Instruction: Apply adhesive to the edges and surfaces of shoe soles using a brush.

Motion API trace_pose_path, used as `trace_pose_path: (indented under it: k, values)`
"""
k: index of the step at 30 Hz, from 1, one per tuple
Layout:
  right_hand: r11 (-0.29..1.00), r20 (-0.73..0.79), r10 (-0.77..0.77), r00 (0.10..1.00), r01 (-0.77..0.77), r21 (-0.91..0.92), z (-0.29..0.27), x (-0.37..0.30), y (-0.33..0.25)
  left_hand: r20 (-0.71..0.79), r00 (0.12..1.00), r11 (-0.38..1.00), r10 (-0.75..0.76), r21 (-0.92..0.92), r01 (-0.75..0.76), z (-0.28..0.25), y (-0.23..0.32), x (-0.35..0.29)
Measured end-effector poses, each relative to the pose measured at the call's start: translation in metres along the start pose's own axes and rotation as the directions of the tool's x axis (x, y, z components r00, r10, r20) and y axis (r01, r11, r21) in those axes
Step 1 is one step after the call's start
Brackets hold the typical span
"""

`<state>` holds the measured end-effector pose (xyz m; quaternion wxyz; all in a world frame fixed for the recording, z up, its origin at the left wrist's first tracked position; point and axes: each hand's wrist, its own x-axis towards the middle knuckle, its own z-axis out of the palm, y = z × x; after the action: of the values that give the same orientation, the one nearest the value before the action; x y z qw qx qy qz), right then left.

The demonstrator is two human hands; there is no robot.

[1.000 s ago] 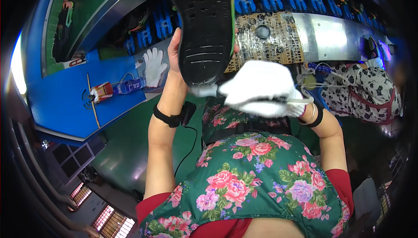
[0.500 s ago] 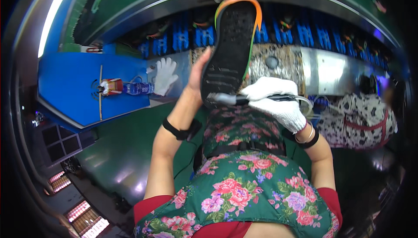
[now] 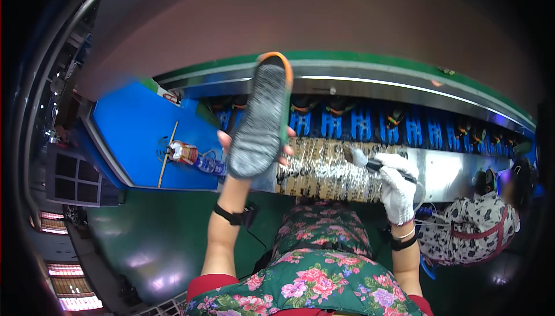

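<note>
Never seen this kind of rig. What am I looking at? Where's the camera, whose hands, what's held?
No robot here: these are a person's own hands. The view comes from a fisheye camera worn on the head, looking down, so straight edges look bent. Picture left is the person's left.

The bare left hand holds up a dark shoe sole with an orange edge at its far end. The right hand, in a white glove, grips a brush, its bristles apart from the sole.

Below is a metal worktop, partly under a shiny brown covering; behind it runs a row of blue holders. On the blue table at left lie a bottle and a thin stick.
</note>
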<state>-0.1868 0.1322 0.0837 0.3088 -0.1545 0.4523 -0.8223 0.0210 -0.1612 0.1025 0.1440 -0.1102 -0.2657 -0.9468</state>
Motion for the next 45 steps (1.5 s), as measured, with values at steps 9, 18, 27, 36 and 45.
trace_pose_path:
  k: [9,18,27,36,45]
  values:
    - [0.981,-0.063,0.195,0.979,-0.193,0.034,-0.014,-0.016,0.090,-0.390,0.674,0.779,0.627,0.349,-0.522,-0.094,0.183,0.104]
    - [0.977,-0.259,0.214,0.942,-0.213,0.031,-0.058,-0.032,0.098,-0.417,0.691,0.801,0.590,0.407,-0.438,-0.067,0.011,0.194]
    - [0.974,-0.298,0.196,0.934,-0.149,0.172,-0.082,-0.040,0.081,-0.121,0.792,0.279,0.598,0.958,-0.065,-0.054,-0.012,0.164]
    - [0.886,-0.164,0.277,0.947,-0.186,0.425,-0.067,-0.033,0.017,-0.555,0.777,0.812,0.296,0.575,0.102,-0.017,-0.088,0.033]
    - [0.903,0.149,-0.173,0.974,0.217,-0.372,0.004,-0.018,-0.035,-0.442,0.806,0.918,-0.394,-0.148,0.368,0.000,-0.180,-0.007]
